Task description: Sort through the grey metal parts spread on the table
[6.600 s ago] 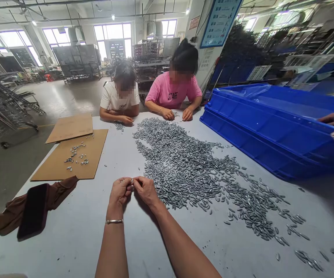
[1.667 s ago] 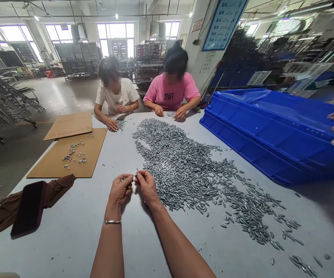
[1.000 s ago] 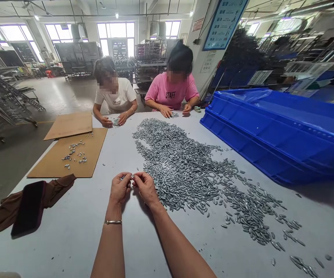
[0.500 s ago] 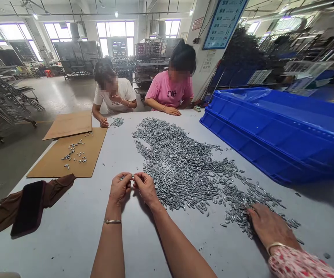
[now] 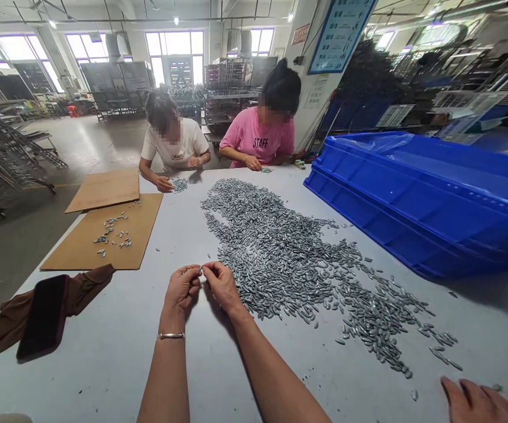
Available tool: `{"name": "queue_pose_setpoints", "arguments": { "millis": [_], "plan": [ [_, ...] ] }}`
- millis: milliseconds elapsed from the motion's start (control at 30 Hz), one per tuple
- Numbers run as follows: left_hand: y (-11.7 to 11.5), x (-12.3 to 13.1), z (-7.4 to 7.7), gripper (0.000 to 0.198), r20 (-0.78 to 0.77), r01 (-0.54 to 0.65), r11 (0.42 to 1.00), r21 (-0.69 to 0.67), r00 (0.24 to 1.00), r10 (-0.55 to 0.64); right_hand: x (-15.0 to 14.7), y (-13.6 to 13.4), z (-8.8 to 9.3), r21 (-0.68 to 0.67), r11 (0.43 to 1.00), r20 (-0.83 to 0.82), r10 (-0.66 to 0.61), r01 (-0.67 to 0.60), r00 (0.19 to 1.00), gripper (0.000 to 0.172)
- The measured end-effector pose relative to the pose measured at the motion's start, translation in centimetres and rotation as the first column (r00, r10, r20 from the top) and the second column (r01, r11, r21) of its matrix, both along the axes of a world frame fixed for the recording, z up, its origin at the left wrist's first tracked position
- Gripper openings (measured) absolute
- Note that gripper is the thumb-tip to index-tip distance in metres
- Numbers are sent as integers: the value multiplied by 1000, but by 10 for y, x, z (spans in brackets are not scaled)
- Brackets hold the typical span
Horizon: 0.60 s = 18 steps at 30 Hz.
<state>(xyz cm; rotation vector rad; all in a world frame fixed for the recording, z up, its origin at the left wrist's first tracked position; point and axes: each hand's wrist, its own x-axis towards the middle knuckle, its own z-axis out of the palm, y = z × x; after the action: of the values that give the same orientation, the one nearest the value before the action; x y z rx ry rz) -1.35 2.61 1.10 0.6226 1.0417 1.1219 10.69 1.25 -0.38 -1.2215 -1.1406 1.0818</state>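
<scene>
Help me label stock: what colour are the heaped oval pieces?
The oval pieces look silvery grey, head view.

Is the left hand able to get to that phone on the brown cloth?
Probably yes. Between the left hand and the phone I see only flat white table and brown cloth, though that hand is busy pinching beside the right hand.

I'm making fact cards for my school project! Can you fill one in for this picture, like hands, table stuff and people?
Left hand: fingers curled and pinched, silver bangle on the wrist
Right hand: pinched, fingertips close to the left's; anything between them is too small to tell
Biggest pile: small silvery oval pieces
Left side: smartphone on a brown cloth; cardboard sheets beyond
Right side: blue plastic crate
Co-workers: white shirt, pink STAFF shirt, and another's hand bottom right
</scene>
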Motion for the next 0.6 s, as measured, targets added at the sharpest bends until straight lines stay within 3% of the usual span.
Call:
{"name": "queue_pose_setpoints", "arguments": {
  "millis": [167, 600],
  "plan": [
    [0, 2, -1, 35, -46, -36, 999, 15, 998, 36, -2, 0, -4, -6, 999, 139, -48, 50, 989, 24],
    [-7, 11, 7, 24, -287, 21, 997, 80, 958, 3, 3, 2, -5, -41, 991, 148, -118, 126, 982, 18]
  ]
}}
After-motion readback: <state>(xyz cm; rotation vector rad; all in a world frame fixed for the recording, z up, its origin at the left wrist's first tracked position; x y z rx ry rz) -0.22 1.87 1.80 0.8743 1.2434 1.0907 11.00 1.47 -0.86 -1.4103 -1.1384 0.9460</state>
